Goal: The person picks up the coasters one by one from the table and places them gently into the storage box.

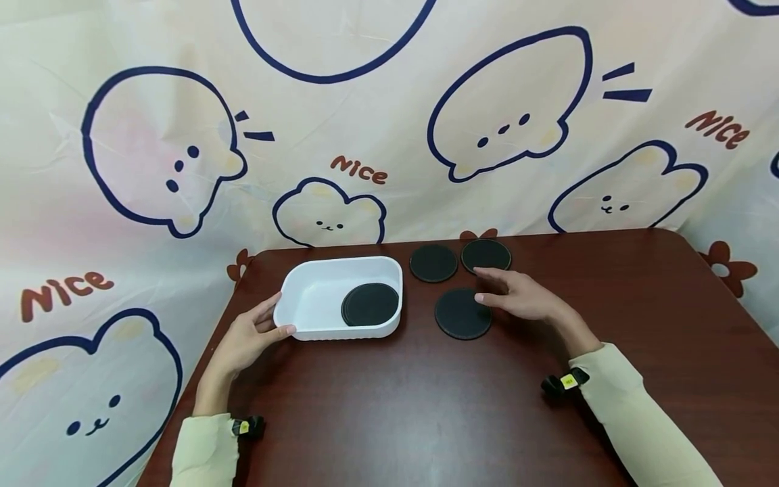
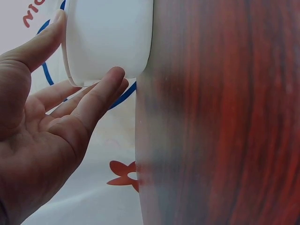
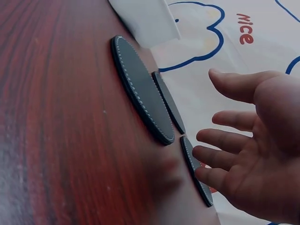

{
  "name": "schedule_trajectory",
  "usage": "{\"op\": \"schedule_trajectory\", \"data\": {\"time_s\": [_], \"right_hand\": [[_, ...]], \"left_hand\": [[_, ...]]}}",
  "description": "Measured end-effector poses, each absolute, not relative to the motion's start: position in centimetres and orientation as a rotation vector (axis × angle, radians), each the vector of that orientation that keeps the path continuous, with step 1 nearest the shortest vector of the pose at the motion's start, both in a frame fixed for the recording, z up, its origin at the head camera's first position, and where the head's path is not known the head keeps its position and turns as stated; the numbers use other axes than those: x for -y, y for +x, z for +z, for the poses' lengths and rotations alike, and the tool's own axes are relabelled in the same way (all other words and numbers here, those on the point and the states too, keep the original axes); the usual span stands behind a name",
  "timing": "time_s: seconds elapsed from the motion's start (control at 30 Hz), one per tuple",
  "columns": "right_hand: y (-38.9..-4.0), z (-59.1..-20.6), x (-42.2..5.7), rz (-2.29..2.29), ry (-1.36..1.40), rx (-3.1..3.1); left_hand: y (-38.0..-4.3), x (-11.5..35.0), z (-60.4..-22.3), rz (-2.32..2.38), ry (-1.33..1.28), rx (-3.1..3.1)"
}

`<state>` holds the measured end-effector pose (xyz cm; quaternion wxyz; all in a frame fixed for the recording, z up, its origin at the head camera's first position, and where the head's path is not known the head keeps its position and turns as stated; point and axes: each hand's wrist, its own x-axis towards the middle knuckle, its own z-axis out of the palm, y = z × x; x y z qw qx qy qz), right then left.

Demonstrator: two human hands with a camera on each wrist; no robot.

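Observation:
A white plastic bin stands at the back left of the table. My left hand holds its left end, thumb at the front corner and fingers along the side. In the left wrist view the fingers reach the bin's end wall. Inside, at the right, lies a round black coaster; whether it is a stack I cannot tell. Beside the bin lie three more: a near coaster, a back left coaster and a back right coaster. My right hand hovers over these, fingers extended, holding nothing.
The dark wooden table ends just behind the bin and the coasters. A pale cloth with cartoon bears hangs behind it. Black straps with a yellow tag circle both sleeves, such as the right strap.

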<state>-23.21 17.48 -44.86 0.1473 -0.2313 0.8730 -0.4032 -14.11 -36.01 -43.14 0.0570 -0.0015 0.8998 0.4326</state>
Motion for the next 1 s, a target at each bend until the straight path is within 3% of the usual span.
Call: {"op": "schedule_trajectory", "data": {"time_s": [0.5, 1.0], "right_hand": [[-21.9, -45.9, -15.3, -0.799, -0.788, -2.642], [-21.7, -45.7, -15.2, -0.913, -0.777, -2.715]], "left_hand": [[-14.0, 36.0, -43.2, 1.318, -0.002, -2.740], [-14.1, 36.0, -43.2, 1.323, 0.008, -2.735]]}}
